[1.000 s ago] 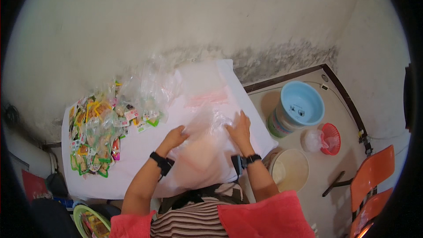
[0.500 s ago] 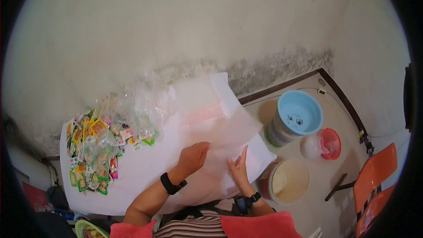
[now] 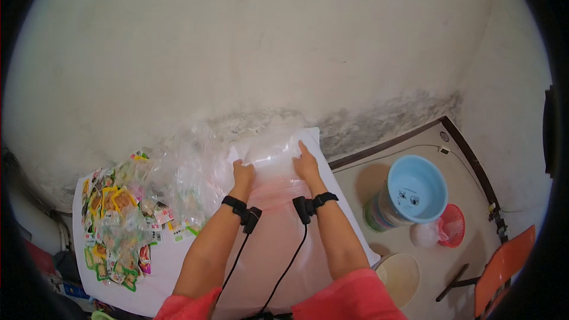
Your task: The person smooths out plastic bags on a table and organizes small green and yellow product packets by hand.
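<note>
Both arms reach forward over the white-covered table (image 3: 178, 249). Between my hands, a clear plastic bag or sheet (image 3: 269, 157) bulges up and catches the light; which of the two it is I cannot tell. My left hand (image 3: 243, 176) is closed on its left side, thumb pointing away from me. On its right side my right hand (image 3: 306, 165) grips too, one finger stretched along the edge. Pinkish translucent plastic (image 3: 275, 195) lies nearer me, spreading under my forearms toward the front edge. Each wrist wears a black strap with a small device and a cable.
Crumpled clear bags (image 3: 192, 166) and a heap of colourful snack packets (image 3: 115, 213) cover the table's left side. On the floor to the right stand a light blue basin (image 3: 418, 189), a red basket (image 3: 453, 228), a cream bucket (image 3: 400, 278) and an orange chair (image 3: 504, 261).
Both hands have moved away from me to the table's far part. The translucent sheet raised at the right now lies toward me, and my hands hold the plastic at the far end.
</note>
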{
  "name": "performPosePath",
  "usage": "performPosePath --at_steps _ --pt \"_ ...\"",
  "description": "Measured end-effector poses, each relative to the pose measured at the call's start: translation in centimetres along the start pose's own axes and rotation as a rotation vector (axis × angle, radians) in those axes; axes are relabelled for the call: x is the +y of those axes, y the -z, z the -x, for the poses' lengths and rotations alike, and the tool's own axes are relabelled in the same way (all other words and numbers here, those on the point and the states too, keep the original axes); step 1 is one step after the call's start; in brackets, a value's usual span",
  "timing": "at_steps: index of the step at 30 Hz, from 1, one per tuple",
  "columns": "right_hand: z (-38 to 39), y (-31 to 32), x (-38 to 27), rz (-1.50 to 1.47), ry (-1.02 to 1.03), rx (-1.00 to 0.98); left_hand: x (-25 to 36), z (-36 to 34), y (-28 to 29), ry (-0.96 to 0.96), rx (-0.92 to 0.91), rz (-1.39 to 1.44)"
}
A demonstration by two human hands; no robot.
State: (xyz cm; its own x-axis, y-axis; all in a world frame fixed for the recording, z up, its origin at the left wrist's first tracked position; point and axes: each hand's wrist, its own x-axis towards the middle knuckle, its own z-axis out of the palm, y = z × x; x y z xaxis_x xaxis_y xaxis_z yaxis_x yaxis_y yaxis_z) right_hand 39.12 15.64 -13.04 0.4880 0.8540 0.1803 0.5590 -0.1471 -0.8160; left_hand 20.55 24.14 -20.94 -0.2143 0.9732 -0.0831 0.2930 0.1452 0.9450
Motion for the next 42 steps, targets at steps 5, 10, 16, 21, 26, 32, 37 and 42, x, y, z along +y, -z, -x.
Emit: performPosePath --at_steps 5,10,16,21,26,32,37,42 --pt "-0.4 -1.7 5.8 0.242 0.135 0.012 2.6 5.3 0.1 -0.315 -0.131 -0.186" --pt "1.3 -0.8 3.5 0.466 0.107 0.092 1.4 5.2 0.4 -0.386 -0.161 -0.493" --pt "3.9 1.2 4.1 0.368 0.010 -0.096 0.6 4.8 0.1 -0.414 -0.355 -0.326" --pt "5.5 2.0 5.3 0.436 0.114 -0.067 2.1 7.8 1.3 -0.611 -0.285 -0.302" --pt "9.5 3.8 4.1 0.276 0.388 0.125 5.1 14.5 10.9 -0.814 -0.417 -0.196" --pt "18.8 4.8 2.6 0.173 0.552 0.037 1.3 12.6 24.2 -0.616 0.368 -0.268" --pt "23.1 3.5 1.1 0.064 0.458 -0.072 6.6 7.8 31.1 -0.750 0.636 -0.813" --pt "24.6 4.2 -1.4 0.025 0.475 -0.034 6.3 2.5 37.6 -0.702 0.579 -0.772"
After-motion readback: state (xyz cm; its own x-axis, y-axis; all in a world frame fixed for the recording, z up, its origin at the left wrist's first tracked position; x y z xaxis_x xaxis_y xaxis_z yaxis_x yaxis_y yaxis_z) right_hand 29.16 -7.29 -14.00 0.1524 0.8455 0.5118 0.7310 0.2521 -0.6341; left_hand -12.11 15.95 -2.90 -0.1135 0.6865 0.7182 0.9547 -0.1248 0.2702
